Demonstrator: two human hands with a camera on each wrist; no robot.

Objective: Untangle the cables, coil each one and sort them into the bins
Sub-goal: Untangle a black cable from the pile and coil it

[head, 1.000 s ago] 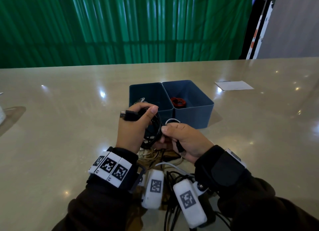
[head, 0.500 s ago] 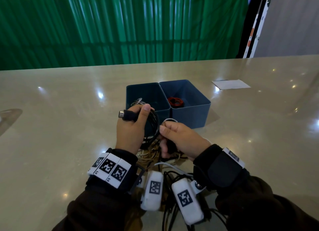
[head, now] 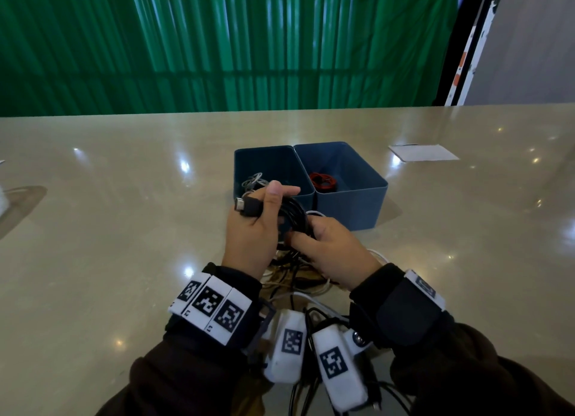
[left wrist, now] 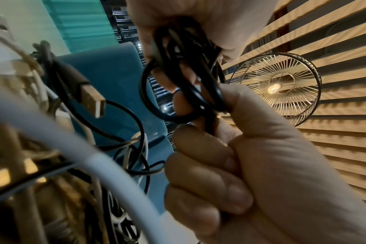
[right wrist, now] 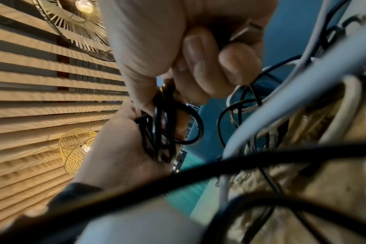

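My left hand grips a coiled black cable, and its USB plug sticks out to the left past the thumb. My right hand pinches the coil's lower right side. In the left wrist view the black cable hangs between the left hand above and the right hand below. In the right wrist view the right hand curls over the black cable. The two joined blue bins stand just beyond the hands. A tangle of cables lies under my wrists.
The left bin holds a pale cable and the right bin a red coil. A loose USB plug and a white cable belong to the tangle. A sheet of paper lies at the far right of the table.
My right hand has risen from the cable's tail and closed in on the coil's lower right edge. The left hand keeps holding the coil in about the same place.
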